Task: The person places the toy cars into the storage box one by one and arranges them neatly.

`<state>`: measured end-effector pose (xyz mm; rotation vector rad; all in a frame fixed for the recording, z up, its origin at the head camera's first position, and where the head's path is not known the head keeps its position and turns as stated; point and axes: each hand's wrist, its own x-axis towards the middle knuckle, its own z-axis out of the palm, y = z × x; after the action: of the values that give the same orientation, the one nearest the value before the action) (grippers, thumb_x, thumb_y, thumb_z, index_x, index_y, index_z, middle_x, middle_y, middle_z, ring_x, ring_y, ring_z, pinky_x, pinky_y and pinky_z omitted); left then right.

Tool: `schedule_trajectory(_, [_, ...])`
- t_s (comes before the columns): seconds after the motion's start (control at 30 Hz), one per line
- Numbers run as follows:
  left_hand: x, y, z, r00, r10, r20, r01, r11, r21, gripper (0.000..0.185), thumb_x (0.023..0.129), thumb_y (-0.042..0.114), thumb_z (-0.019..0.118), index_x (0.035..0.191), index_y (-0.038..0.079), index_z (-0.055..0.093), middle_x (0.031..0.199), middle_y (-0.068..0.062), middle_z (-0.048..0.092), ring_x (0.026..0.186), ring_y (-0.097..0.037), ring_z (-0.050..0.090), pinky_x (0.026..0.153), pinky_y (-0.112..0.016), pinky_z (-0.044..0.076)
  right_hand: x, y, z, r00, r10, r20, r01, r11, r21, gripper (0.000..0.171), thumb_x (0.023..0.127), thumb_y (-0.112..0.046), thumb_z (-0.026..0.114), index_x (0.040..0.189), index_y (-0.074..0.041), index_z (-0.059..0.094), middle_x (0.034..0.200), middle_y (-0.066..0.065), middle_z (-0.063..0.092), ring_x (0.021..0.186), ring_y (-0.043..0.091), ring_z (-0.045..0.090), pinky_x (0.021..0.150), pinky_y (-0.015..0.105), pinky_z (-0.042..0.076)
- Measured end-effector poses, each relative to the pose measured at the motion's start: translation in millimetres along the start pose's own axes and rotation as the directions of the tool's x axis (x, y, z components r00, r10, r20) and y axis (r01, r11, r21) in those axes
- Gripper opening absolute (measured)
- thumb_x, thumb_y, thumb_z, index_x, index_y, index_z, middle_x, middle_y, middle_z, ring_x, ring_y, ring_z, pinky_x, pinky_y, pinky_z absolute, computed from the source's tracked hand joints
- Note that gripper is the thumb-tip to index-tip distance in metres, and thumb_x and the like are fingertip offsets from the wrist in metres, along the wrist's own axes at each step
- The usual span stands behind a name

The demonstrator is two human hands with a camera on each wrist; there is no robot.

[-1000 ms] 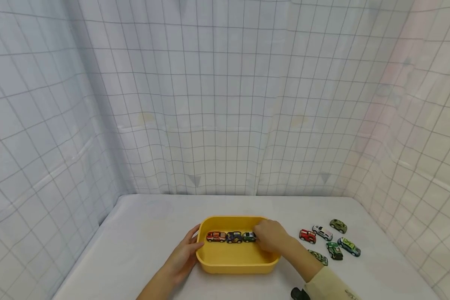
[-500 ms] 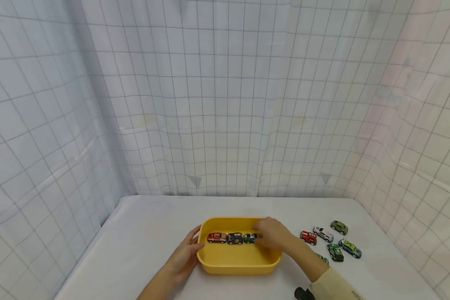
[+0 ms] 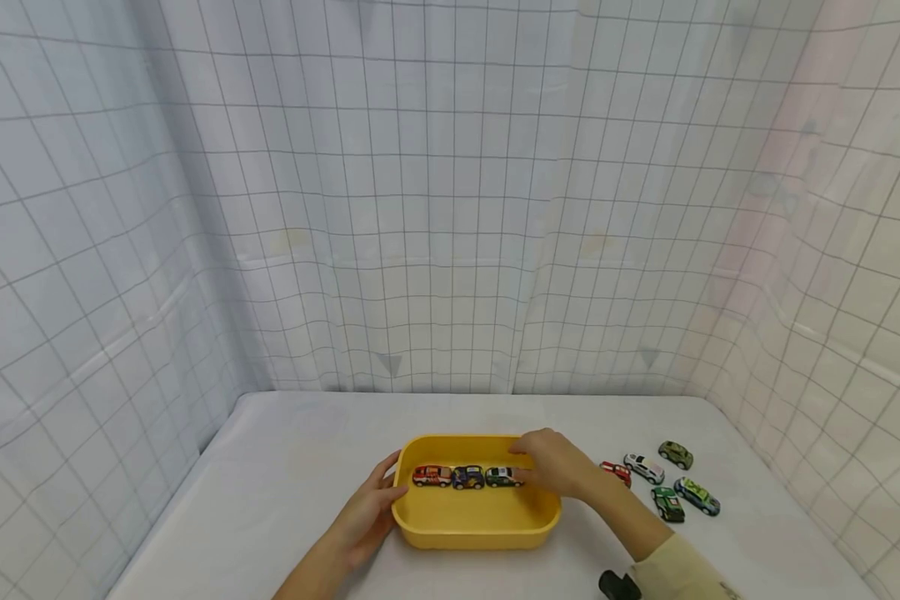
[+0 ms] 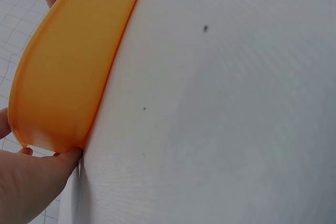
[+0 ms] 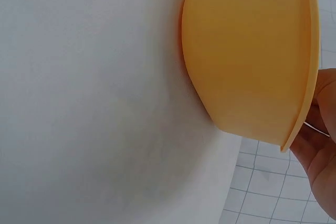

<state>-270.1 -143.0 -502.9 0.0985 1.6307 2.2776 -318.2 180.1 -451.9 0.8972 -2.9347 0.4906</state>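
A yellow tray (image 3: 480, 529) sits on the white table; its outer wall fills part of the left wrist view (image 4: 63, 77) and the right wrist view (image 5: 247, 51). Inside it, three toy cars stand in a row: a red one (image 3: 432, 476), a blue one (image 3: 468, 477) and a green-and-white one (image 3: 502, 477). My left hand (image 3: 371, 508) rests flat against the tray's left wall, and a finger (image 4: 31, 177) presses its outer side. My right hand (image 3: 555, 462) hovers over the tray's back right, fingers loosely curled beside the green-and-white car and holding nothing.
Several more toy cars stand on the table right of the tray, among them a red one (image 3: 617, 472), a white one (image 3: 643, 467) and an olive one (image 3: 676, 454). Gridded white curtains (image 3: 450, 208) enclose the table on three sides.
My right hand has drawn back a little to the right off the green-and-white car, which now shows in full. The left hand and the tray have stayed put.
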Motion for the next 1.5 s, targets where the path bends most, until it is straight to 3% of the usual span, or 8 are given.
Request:
schedule_trajectory(0.63, [-0.2,0.8,1.5,1.0,0.004,-0.002,-0.004,1.0,0.008,0.068,0.107,0.005,0.045,0.165,0.008,0.01,0.165,-0.035,0.01,0.147,-0.046,0.028,0.118,-0.056,0.028,-8.5,7.6,-11.6,1.0,0.018,-0.019,-0.016,0.994,0.104,0.034,0.09,-0.016,0.082,0.12,-0.002,0.075,0.115,0.009,0.074,0.107,0.026,0.067,0.097,0.048,0.054])
schedule_trajectory(0.9, [0.8,0.1,0.4,1.0,-0.005,-0.002,0.005,1.0,0.002,0.069,0.107,0.005,0.045,0.165,0.008,0.008,0.165,-0.034,0.007,0.15,-0.047,0.022,0.119,-0.056,0.025,-13.0,13.0,-17.2,0.999,0.002,-0.033,0.004,0.983,0.184,0.034,0.09,-0.014,0.082,0.12,0.001,0.074,0.115,0.012,0.074,0.102,0.028,0.067,0.091,0.046,0.058])
schedule_trajectory(1.5, [1.9,-1.5,-0.3,1.0,-0.01,-0.015,0.01,1.0,-0.001,0.07,0.106,0.005,0.046,0.165,0.008,0.009,0.166,-0.033,0.008,0.15,-0.046,0.022,0.119,-0.057,0.024,-29.3,30.9,-27.5,0.998,-0.039,-0.056,0.051,0.968,0.245,0.036,0.091,-0.016,0.081,0.122,0.002,0.072,0.119,0.013,0.072,0.108,0.029,0.068,0.094,0.045,0.056])
